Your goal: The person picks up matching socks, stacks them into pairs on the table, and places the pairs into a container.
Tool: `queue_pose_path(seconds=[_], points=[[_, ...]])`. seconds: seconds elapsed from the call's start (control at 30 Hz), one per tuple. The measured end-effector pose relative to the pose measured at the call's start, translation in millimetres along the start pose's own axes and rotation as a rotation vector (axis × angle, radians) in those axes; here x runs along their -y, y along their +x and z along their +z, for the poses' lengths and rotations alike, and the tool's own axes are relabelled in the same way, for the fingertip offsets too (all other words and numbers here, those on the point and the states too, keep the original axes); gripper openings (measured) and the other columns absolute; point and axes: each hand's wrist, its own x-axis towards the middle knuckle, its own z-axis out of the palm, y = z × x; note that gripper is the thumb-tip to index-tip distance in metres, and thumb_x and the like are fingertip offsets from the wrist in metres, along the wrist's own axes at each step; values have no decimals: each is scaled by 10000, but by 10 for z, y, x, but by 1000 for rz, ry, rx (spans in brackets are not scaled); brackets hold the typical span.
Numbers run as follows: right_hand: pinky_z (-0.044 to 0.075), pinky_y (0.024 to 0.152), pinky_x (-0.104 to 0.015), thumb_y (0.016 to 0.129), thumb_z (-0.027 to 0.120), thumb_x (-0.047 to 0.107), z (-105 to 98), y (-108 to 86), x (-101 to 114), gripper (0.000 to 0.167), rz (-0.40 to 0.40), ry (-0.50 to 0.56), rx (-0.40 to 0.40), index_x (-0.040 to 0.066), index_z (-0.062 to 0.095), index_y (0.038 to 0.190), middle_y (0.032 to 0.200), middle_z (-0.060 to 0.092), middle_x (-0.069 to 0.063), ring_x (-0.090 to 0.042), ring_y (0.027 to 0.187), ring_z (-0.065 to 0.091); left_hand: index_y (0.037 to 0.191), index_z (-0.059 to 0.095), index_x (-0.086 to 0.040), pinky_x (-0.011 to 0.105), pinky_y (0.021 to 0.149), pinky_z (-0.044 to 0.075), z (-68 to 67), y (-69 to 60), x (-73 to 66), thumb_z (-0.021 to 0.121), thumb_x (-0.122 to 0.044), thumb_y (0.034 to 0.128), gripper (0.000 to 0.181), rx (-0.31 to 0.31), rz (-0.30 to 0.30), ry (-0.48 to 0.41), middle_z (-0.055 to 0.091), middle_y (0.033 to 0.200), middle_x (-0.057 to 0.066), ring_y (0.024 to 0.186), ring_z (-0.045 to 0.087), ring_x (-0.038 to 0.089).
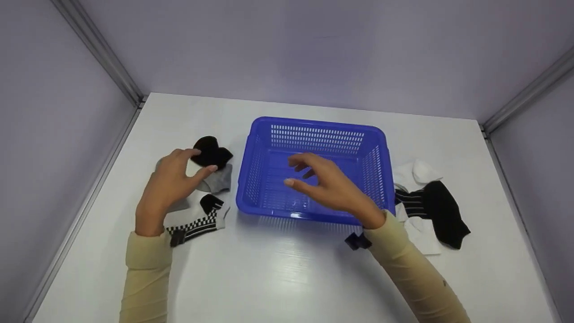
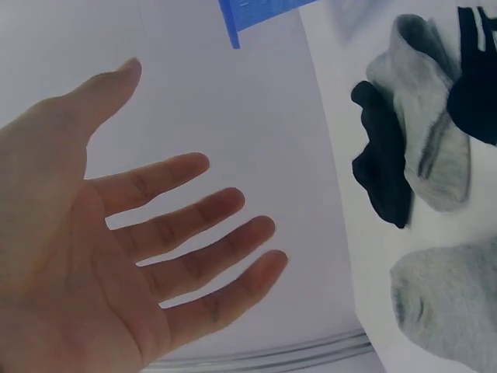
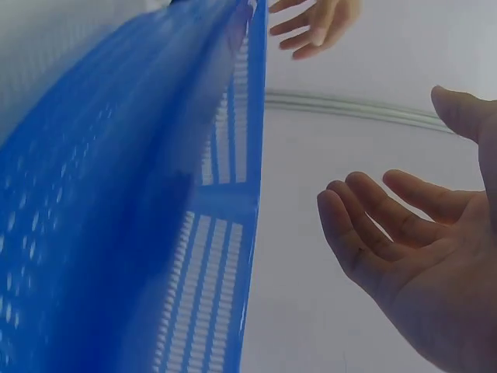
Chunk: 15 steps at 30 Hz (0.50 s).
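My left hand (image 1: 172,179) hovers over a group of socks on the left of the table, its fingers spread and holding nothing. Nearest to its fingertips is a black sock (image 1: 210,152), with a grey sock (image 1: 219,179) partly under it. Closer to me lie socks with black-and-white checks and stripes (image 1: 197,226). In the left wrist view, the palm faces the camera beside a grey sock (image 2: 450,303). My right hand (image 1: 329,184) is above the blue plastic basket (image 1: 314,122), fingers loosely bent and nothing in them. The part of the basket floor in view holds nothing.
To the right of the basket lie a black sock (image 1: 444,215), a striped black sock (image 1: 412,202) and white socks (image 1: 423,240). A small black object (image 1: 358,241) is at the right wrist. Pale walls enclose the white table (image 1: 278,278) at the back and sides.
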Motion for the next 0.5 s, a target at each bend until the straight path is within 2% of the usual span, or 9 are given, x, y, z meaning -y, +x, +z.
queue_pose_path(seconds=[0.13,0.3,0.4,0.5], points=[[560,1056,-413,1040,662,354,178,25,68,478,16,106,-19,93,585,1433,1379,670,-83,-244,1230,656,1513,507,-4,688,1194,340,-26,-91,68,593,-663,985,849,42,-68,1,464,1576,293,1482,401,496],[565,1052,-420,1049,649,315,463,62,183,444,18,240,-14,51,600,1403,1354,686,-130,-259,1228,671,1522,497,-13,711,1192,320,-66,-244,225,594,-711,958,902,90,-131,-17,394,1636,282,1506,364,521],[558,1067,-404,1050,649,309,644,89,280,444,26,320,26,29,605,1391,1364,682,-157,-257,1245,669,1525,493,-11,703,1193,321,-68,-347,332,601,-704,958,902,84,-161,-46,425,1621,270,1500,374,516],[552,1070,-346,1045,656,321,806,122,380,442,41,362,70,41,618,1385,1358,693,-121,-219,1248,669,1520,493,7,702,1190,317,-47,-438,424,602,-687,967,894,64,-183,-62,435,1596,295,1490,377,518]])
